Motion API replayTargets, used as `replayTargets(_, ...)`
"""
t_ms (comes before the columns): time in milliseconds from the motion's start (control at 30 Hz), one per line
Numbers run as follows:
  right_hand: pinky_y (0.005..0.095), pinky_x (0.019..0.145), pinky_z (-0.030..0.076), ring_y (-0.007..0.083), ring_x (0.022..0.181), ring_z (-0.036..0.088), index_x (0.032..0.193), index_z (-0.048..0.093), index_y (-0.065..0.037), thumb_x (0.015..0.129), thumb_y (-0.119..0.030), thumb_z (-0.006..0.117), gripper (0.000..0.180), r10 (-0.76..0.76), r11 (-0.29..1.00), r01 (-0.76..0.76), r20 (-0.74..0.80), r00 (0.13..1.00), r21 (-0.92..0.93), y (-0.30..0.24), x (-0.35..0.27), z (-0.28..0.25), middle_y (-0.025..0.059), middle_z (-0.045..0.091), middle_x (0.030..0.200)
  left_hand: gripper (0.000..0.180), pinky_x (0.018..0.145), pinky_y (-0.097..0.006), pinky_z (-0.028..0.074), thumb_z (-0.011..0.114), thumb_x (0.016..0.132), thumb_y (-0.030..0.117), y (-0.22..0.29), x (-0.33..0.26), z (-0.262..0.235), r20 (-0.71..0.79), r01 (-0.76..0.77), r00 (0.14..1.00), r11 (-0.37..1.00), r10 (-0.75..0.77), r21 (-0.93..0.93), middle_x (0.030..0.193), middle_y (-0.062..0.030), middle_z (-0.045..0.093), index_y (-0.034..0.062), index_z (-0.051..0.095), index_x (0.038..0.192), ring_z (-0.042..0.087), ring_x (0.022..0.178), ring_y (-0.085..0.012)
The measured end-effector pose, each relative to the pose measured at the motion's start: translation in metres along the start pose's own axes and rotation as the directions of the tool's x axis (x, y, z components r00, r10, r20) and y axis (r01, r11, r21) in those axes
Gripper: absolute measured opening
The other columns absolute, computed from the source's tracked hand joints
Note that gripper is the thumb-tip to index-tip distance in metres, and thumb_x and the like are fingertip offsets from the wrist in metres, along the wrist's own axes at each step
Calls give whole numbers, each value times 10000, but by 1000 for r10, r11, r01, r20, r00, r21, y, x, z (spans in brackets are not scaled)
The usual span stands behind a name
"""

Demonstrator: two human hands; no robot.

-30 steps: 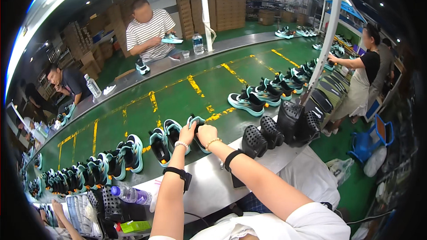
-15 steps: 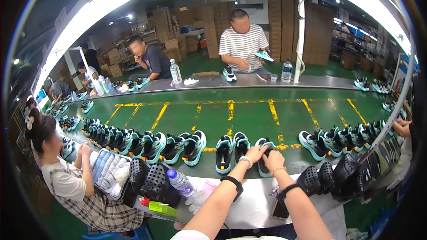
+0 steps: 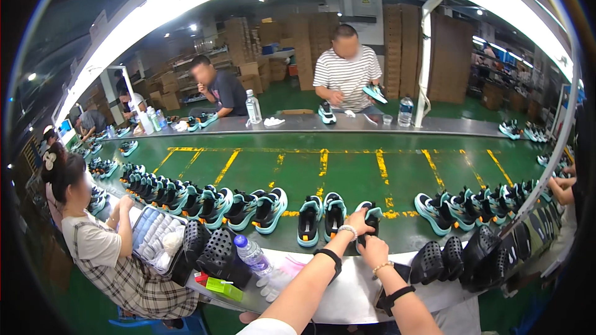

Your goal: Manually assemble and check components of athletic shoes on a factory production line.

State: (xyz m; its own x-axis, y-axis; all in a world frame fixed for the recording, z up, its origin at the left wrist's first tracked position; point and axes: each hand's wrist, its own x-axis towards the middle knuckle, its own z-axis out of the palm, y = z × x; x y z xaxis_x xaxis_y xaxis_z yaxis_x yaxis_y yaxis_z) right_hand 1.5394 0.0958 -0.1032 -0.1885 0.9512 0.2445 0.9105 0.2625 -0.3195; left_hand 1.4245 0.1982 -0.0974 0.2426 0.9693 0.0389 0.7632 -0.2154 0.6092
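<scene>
A black sneaker with a teal sole stands on the green belt in front of me, partly hidden by my hands. My left hand is closed on it from the left, around the collar. At the heel end nearest me, my right hand is closed with its fingertips against the sneaker; the heel itself is mostly covered. Just left of my hands a matching pair stands toe outward, one sneaker beside another sneaker.
Sneaker rows line the belt to both sides. Along my metal ledge stand a purple-capped bottle, a green box, black clogs and a basket of bundled paper. Co-workers sit left, right and across the belt.
My right hand has drawn back toward me, from beside my left hand to the sneaker's heel end. My left hand stays at the collar. Across the belt, the striped-shirt person's sneaker has tilted.
</scene>
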Motion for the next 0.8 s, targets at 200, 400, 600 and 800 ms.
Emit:
replayTargets(200, 421, 709, 534, 322, 822, 663, 910, 607, -33, 788, -339, 663, 334, 3, 1000, -3, 50, 999, -2, -8, 0, -10, 141, 649, 894, 784, 866, -420, 510, 789, 630, 394, 4, 3, 0, -72, 122, 991, 979, -111, 165, 1046, -184, 658, 96, 491, 1291, 638, 964, -345)
replayTargets(400, 418, 780, 504, 319, 911, 646, 1025, 623, -44, 793, -304, 663, 350, -69, 928, 87, -64, 996, 362, 6, -13, -32, 138, 658, 988, 977, 895, -388, 496, 808, 597, 335, -19, -1, 8, 18, 96, 995, 995, -96, -19, 1080, -232, 638, 85, 345, 1421, 626, 987, -365)
replayTargets(600, 419, 761, 488, 329, 849, 630, 939, 634, -23, 828, -247, 607, 251, 89, 970, -7, -329, 940, 243, 81, 49, -108, 153, 662, 932, 488, 846, -438, 515, 678, 723, 77, -2, -11, 21, -162, 149, 976, 989, -146, 6, 994, -245, 648, 23, 547, 1189, 631, 927, -390)
replayTargets(800, 421, 863, 499, 350, 949, 624, 950, 686, -23, 758, -286, 670, 326, 445, 893, -445, -22, 895, -65, 190, 106, -103, 176, 656, 943, 510, 798, -444, 526, 690, 708, 81, -6, 2, 30, -249, 250, 940, 968, -233, 37, 901, -238, 660, -1, 539, 1189, 646, 879, -379)
